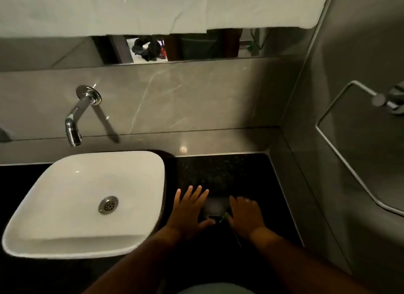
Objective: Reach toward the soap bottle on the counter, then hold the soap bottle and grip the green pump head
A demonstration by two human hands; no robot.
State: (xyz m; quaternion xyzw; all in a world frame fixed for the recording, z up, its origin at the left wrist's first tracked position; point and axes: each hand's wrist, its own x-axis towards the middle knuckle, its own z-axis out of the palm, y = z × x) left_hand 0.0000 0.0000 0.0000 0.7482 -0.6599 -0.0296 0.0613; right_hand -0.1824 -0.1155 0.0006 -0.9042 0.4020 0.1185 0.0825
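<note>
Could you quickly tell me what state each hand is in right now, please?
Left hand: open, fingers spread flat on the dark countertop.
Right hand: open, fingers flat beside a small dark object; it holds nothing.

Under the fingers [192, 195] the tabletop [220, 171] looks like dark speckled polished stone. Left of them the basin [65, 184] is glossy white ceramic; beyond it, the tap [75, 120] is shiny chrome metal.

The basin [87, 197] sits on the counter [229, 171], left of both hands. The tap [76, 120] juts from the wall behind it. A towel ring [341, 145] hangs right.
</note>
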